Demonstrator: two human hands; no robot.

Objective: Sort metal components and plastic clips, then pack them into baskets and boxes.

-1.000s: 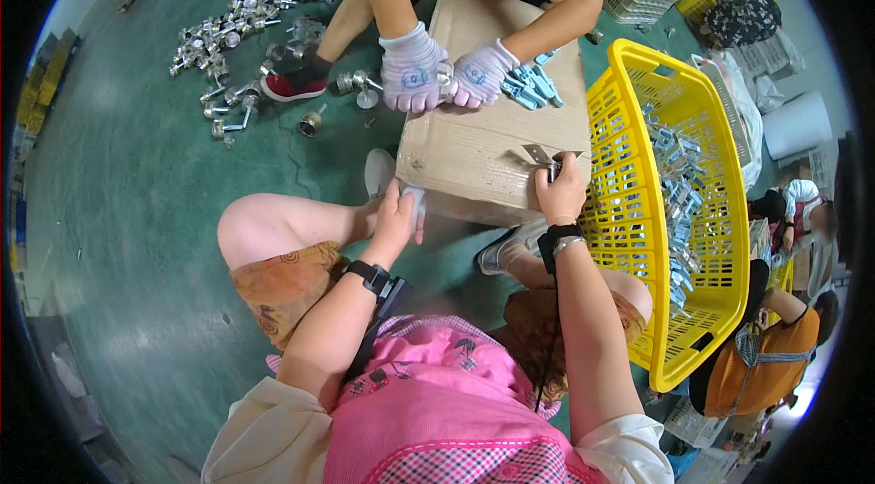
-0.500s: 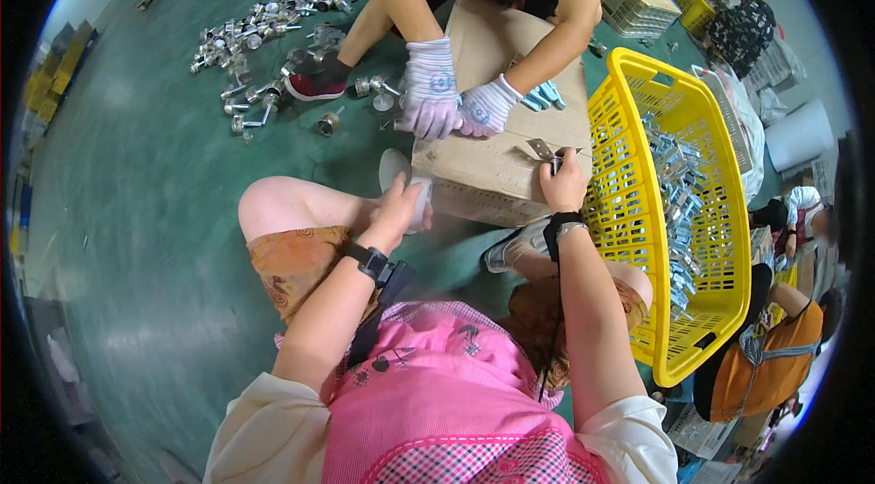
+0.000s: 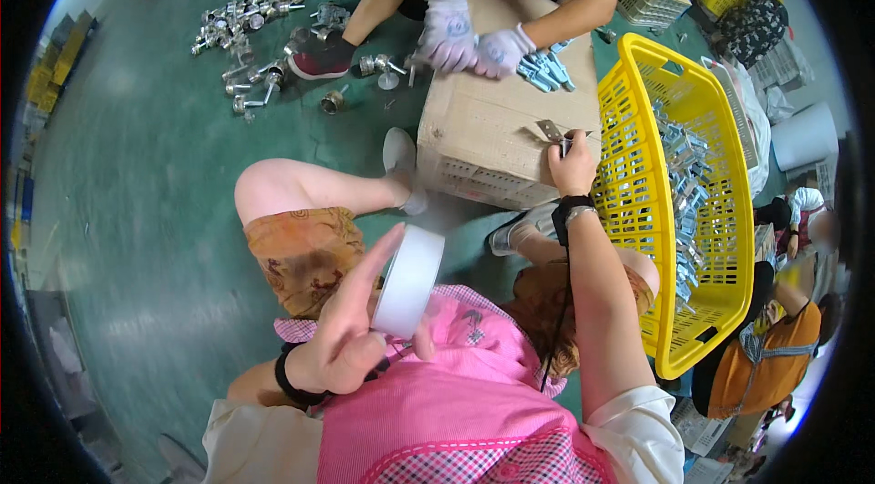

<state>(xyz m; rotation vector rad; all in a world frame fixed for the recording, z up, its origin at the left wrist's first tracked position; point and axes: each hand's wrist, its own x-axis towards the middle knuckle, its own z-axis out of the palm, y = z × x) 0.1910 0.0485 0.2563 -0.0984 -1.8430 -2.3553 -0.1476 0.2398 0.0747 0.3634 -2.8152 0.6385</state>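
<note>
My left hand (image 3: 351,324), smeared a little by motion, is drawn in over my lap. It holds a roll of white tape (image 3: 410,283), whose smooth outer face points up; some fingers are hidden behind it. My right hand (image 3: 572,167) rests at the near right corner of a cardboard box (image 3: 483,124). Its fingers close round a small dark metal strip with holes (image 3: 550,130), whose free end sticks out over the box top. How far the strip runs inside the hand is hidden.
Across the box, a co-worker's gloved hands (image 3: 474,42) work beside blue-grey metal parts (image 3: 547,72). A yellow basket (image 3: 629,201) of metal parts stands at my right. Metal fittings (image 3: 264,10) lie on the floor at the far left. Other people sit further right.
My left hand has swung back from beside the box to over my lap, with the tape roll. The right hand stays at the box corner. The co-worker's hands have shifted away.
</note>
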